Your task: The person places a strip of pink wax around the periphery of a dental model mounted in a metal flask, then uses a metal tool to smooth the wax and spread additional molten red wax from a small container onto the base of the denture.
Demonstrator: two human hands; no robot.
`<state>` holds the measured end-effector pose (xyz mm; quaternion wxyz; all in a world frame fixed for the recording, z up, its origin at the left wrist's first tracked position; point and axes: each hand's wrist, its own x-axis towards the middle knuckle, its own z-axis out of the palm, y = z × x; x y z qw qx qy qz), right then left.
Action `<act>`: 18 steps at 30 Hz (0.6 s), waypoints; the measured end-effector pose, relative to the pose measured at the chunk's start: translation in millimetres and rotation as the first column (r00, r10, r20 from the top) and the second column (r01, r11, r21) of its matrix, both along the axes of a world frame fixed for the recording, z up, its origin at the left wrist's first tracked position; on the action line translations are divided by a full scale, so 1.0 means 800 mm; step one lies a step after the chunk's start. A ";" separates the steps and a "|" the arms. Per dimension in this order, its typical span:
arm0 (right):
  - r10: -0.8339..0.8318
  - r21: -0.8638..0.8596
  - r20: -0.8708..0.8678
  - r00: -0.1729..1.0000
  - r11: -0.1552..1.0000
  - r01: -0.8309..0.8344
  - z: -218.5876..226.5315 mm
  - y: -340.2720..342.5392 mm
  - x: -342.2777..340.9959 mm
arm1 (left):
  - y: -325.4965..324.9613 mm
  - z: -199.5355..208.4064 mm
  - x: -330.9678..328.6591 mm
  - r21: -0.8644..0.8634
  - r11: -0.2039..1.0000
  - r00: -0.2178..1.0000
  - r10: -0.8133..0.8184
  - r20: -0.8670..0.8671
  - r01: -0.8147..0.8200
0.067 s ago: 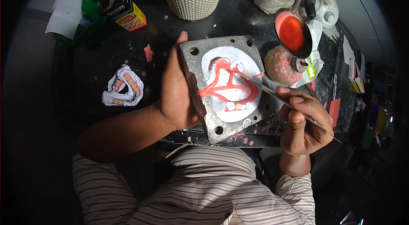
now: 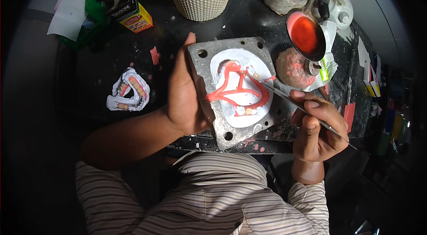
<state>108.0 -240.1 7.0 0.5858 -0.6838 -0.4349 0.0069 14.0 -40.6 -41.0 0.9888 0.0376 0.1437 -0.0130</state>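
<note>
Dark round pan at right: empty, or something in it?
Not empty: the dark pan shows glossy red material across its inside; I cannot tell the depth.

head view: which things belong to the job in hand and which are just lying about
Likely in the job:
metal frame, against left hand
white plaster and red strips inside it
thin tool, in right hand
perhaps pan of red liquid

Seemingly lying about:
toothed model
basket
yellow-black box
</note>
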 end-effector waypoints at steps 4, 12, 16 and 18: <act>-0.006 0.008 0.016 1.000 1.000 0.006 0.001 0.000 0.000 | 0.000 0.001 0.001 -0.010 1.000 1.000 0.001 0.006 -0.001; -0.063 0.087 -0.024 0.998 0.994 0.065 -0.002 0.001 -0.002 | 0.004 -0.005 -0.002 -0.011 1.000 1.000 0.002 0.014 -0.002; -0.163 0.258 0.060 0.985 0.956 0.142 -0.009 -0.013 0.017 | 0.007 -0.012 -0.009 -0.091 0.996 0.994 0.009 0.110 0.001; -0.244 0.343 0.093 0.965 0.918 0.199 -0.013 -0.022 0.034 | 0.007 -0.010 -0.012 -0.210 0.977 0.984 0.017 0.179 0.022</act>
